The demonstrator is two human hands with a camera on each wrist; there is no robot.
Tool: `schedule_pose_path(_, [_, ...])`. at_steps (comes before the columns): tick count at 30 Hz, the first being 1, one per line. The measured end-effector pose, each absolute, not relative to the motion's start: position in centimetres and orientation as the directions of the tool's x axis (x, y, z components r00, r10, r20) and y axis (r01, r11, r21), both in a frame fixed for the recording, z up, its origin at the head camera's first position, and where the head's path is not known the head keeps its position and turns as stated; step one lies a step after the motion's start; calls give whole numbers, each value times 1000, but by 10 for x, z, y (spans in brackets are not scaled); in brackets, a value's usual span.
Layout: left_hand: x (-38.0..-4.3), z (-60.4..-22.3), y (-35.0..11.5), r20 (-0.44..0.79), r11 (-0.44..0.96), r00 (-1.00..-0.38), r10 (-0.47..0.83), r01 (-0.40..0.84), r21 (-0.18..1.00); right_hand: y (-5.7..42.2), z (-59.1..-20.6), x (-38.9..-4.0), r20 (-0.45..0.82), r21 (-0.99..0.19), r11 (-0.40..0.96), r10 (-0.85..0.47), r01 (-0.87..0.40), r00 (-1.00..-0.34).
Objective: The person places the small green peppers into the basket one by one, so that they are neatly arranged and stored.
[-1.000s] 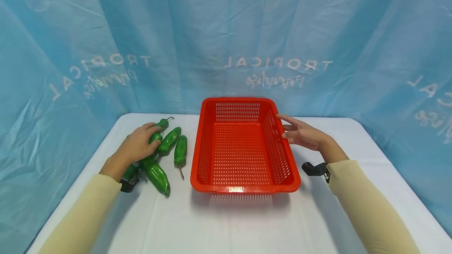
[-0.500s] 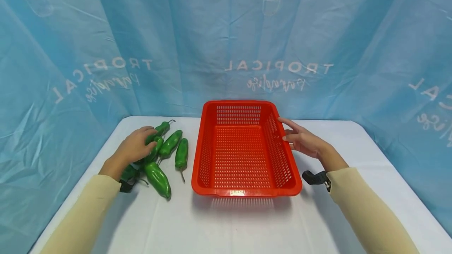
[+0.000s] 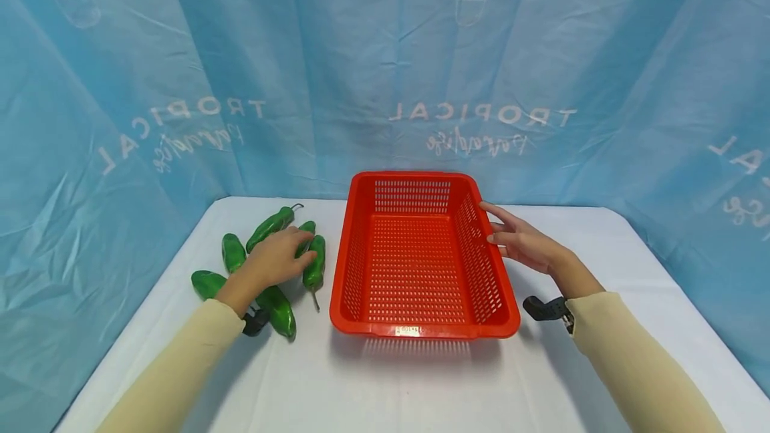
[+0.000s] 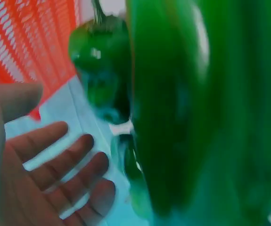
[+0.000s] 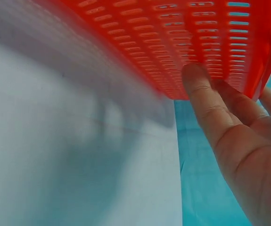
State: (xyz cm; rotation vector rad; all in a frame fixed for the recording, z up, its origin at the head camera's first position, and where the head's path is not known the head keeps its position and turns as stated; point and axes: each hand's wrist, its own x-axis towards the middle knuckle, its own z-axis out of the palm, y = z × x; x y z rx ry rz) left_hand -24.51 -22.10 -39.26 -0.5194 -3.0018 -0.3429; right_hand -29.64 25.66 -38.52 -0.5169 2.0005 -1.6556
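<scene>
My left hand (image 3: 277, 260) is over the right side of several glossy green peppers, fingers loosely bent and apart. Nearest its fingertips are a slim pepper (image 3: 314, 262) and another pepper (image 3: 307, 226), partly covered by the fingers. In the left wrist view the hand (image 4: 55, 174) holds nothing, and a blurred pepper (image 4: 173, 108) fills the right side. A red plastic basket (image 3: 425, 331) with slotted walls stands mid-table. At its right wall, my right hand (image 3: 522, 240) touches the rim and outside. The right wrist view shows the thumb (image 5: 203, 96) straight against the slots.
More peppers lie left of the left hand, including one at the back (image 3: 271, 224) and one by the sleeve (image 3: 207, 282). The white tablecloth (image 3: 385, 393) covers the table. A blue printed curtain (image 3: 337, 72) hangs behind and at both sides.
My left hand has moved right across the peppers, uncovering those on the left. The right hand stays at the basket's right wall. The view has shifted slightly.
</scene>
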Motion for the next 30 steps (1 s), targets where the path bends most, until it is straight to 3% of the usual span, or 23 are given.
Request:
schedule_pose_path(6, [-251,-399,-196,27,959,-968,250,251,132,255,-386,-294,-138,-977,211,-568,18,-812])
schedule_pose_path(14, [-247,-393,-188,-91,959,-977,194,170,228,255,-387,-294,-133,-974,227,-565,2,-815])
schedule_pose_path(24, [-240,-396,-192,-84,960,-979,183,160,228,253,-389,-291,-118,-968,251,-546,-28,-829])
schedule_pose_path(30, [-245,-384,-204,-101,929,-979,178,133,346,254,-390,-292,-120,-967,253,-536,-24,-836])
